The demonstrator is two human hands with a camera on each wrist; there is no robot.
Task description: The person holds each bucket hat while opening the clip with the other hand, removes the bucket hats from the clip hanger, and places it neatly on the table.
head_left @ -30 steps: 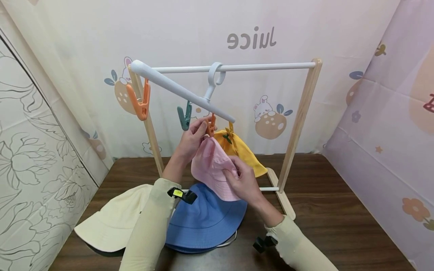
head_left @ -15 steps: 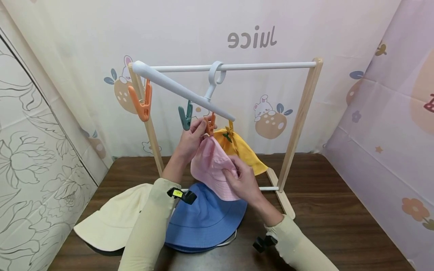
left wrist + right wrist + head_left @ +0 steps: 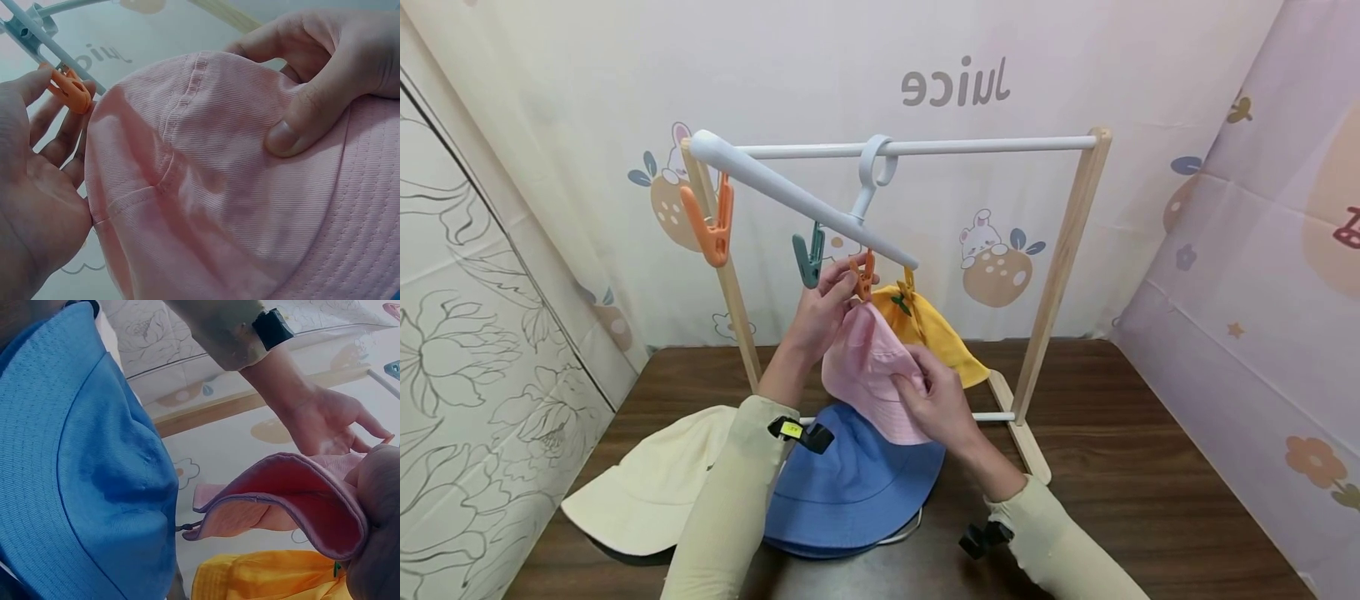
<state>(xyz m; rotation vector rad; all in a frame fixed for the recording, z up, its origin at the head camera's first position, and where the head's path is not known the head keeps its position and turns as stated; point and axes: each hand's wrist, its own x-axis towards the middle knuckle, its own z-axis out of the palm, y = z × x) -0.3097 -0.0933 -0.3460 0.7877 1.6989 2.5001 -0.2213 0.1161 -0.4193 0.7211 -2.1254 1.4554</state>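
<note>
A pink bucket hat (image 3: 868,375) is held up under a white clip hanger (image 3: 797,200) that hangs on the rack's white rail (image 3: 985,147). My left hand (image 3: 848,285) pinches the small orange clip (image 3: 865,277) at the hat's top edge; the left wrist view shows that clip (image 3: 70,94) between thumb and fingers, touching the pink hat (image 3: 206,187). My right hand (image 3: 917,385) grips the hat's brim lower down, thumb on the fabric. A yellow hat (image 3: 932,333) hangs clipped just behind.
A blue hat (image 3: 850,487) and a cream hat (image 3: 647,487) lie on the dark wooden table (image 3: 1150,483) below my arms. A large orange clip (image 3: 709,225) and a teal clip (image 3: 808,258) hang free on the hanger. The wooden rack post (image 3: 1060,267) stands at the right.
</note>
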